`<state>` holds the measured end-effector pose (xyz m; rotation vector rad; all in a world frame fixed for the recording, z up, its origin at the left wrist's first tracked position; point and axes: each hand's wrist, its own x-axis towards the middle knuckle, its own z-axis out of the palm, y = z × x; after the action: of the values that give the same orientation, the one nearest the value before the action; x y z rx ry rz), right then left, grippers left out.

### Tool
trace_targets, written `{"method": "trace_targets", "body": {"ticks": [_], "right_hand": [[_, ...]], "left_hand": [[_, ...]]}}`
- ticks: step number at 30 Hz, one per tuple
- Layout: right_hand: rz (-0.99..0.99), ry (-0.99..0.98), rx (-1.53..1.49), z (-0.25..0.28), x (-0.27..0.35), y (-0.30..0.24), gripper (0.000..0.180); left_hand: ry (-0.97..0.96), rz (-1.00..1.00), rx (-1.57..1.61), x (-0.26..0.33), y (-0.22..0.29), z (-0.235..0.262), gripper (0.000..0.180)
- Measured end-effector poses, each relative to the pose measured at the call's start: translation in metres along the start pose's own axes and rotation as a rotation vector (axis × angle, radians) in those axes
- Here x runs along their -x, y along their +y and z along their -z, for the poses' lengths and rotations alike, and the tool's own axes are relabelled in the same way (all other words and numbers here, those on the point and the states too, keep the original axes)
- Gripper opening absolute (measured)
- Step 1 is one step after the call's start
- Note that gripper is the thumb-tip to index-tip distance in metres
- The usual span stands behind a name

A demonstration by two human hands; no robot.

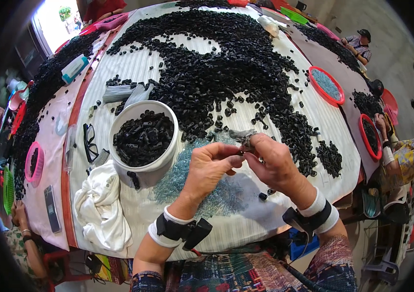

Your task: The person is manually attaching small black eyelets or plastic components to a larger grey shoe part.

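My left hand [208,170] and my right hand [279,164] meet above the table, fingertips pinched together. A small dark piece [240,153] shows between them, too small to make out fully. A bundle of thin greyish, clear strands [242,136] sticks out from my right hand. Under my hands spreads a heap of small pale-blue translucent pieces [187,177]. Left of them stands a white bucket [168,158] holding black plastic parts [143,138]. A large pile of short black tubular parts [216,63] covers the table beyond.
A white cloth [101,204] and black-framed glasses [90,142] lie left of the bucket. Bundles of clear strands [118,93] rest behind it. Red-rimmed baskets [338,101] stand along the right. Another person [408,151] works at the right edge, and a co-worker's hand [19,214] shows at left.
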<state>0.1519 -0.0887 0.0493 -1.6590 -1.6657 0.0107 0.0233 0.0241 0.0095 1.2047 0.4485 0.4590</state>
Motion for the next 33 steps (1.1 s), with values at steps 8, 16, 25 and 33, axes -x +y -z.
{"method": "trace_targets", "body": {"ticks": [8,16,25,33], "right_hand": [[-0.049,0.167,-0.043,0.002,0.002,0.002,0.020],[-0.139,0.129,-0.021,0.020,0.008,0.007,0.023],[-0.301,-0.182,0.217,0.032,0.061,0.045,0.014],[-0.356,-0.019,0.205,0.045,0.067,0.048,0.015]], "left_hand": [[-0.045,0.043,0.202,-0.003,-0.002,0.000,0.019],[-0.036,0.066,0.293,-0.004,-0.001,0.003,0.016],[0.008,0.071,0.386,-0.008,-0.004,0.009,0.015],[0.023,0.077,0.357,-0.007,-0.005,0.008,0.015]]}}
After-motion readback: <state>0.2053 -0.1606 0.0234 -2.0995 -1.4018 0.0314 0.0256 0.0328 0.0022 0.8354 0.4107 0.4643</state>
